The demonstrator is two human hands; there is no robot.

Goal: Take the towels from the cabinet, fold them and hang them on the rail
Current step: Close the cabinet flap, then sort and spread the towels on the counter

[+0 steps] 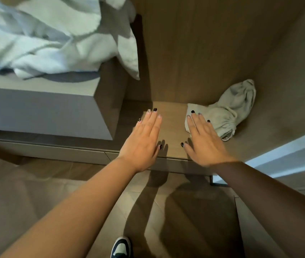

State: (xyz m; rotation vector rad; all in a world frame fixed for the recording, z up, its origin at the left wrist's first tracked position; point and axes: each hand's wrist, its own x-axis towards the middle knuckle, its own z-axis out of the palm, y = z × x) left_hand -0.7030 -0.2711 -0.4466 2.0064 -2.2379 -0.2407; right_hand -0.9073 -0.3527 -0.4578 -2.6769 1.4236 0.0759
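Observation:
A crumpled pale grey towel lies on the wooden floor of the open cabinet, in its right back corner. My right hand reaches in with straight fingers, its fingertips over the towel's left edge. My left hand is stretched out flat beside it over the bare cabinet floor, holding nothing. A heap of white towels lies on a grey block at the upper left, with one corner hanging down over the block's right side.
The grey block juts out at the left, close to my left hand. Wooden walls close the cabinet at the back and right. A white edge runs at the right. My shoe stands on the wood floor below.

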